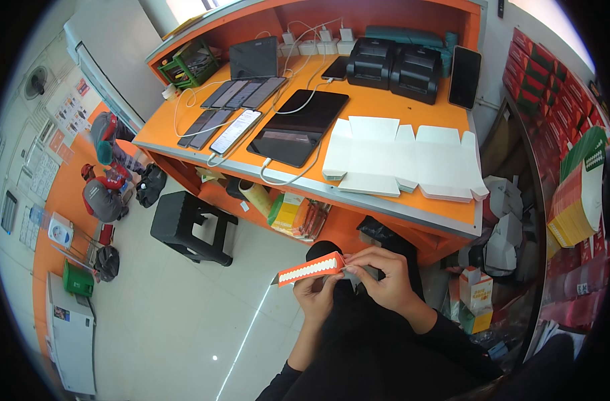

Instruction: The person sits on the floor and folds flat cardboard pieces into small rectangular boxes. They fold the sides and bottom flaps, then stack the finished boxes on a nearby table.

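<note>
An orange-red carton [310,269] with a white scalloped band along its side is held above my lap. My left hand [315,299] grips it from below, with the thumb and fingers closed around it. At the carton's right end, the fingers of my right hand [389,279] pinch the edge or flap there; the fingertips partly cover that end. On the desk beyond lies a stack of flat, unfolded white carton blanks [378,157].
The orange desk [218,147] carries a black tablet [298,127], several phones, cables, chargers and two black printers [392,70]. A black stool [191,227] stands at left. Stacked red cartons [532,73] and a folded box [475,297] are at right. Two people crouch far left.
</note>
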A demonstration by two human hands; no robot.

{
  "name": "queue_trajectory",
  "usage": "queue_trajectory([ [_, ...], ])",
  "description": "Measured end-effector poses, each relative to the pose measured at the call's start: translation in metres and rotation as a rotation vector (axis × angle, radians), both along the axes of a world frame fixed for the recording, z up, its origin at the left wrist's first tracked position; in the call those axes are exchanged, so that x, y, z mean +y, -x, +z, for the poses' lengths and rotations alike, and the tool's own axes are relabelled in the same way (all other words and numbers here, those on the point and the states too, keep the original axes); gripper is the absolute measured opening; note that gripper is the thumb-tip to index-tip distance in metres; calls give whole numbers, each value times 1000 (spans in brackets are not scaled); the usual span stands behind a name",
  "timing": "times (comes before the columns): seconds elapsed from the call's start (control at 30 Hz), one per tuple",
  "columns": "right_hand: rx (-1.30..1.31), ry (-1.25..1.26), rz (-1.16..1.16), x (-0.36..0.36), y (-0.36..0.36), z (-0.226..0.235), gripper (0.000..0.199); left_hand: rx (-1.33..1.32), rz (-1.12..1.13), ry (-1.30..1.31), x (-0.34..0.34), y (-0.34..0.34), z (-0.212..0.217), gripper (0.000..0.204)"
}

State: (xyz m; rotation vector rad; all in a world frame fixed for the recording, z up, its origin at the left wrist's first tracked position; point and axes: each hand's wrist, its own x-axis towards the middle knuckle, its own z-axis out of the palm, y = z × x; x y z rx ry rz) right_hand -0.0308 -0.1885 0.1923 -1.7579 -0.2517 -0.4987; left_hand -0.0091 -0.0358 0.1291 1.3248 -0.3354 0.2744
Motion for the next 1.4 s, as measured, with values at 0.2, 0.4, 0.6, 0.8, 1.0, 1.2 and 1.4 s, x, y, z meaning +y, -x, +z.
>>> queue_trajectory([
  [0.2,-9,54,-3,-1,-1,4,12,29,-74,117,-1,0,1,21],
  [0.4,150,-162,109,-9,-2,-1,13,-52,-22,-33,0,-2,2,21],
  [0.6,135,-135,111,-9,-2,2,13,-61,-25,-105,-1,-2,-7,26],
  [0.8,98,-25,77,-12,1,10,14,-160,-46,-186,1,-7,-6,26],
  [1.0,-10,18,72,-17,-7,0,14,-121,-121,-136,-8,-10,11,22],
  [1.2,176,-242,73,-12,-9,-14,16,52,-274,-116,-19,-3,15,28],
  [1.4,119,-409,89,-13,-7,-12,20,-258,546,-460,0,-1,30,33],
])
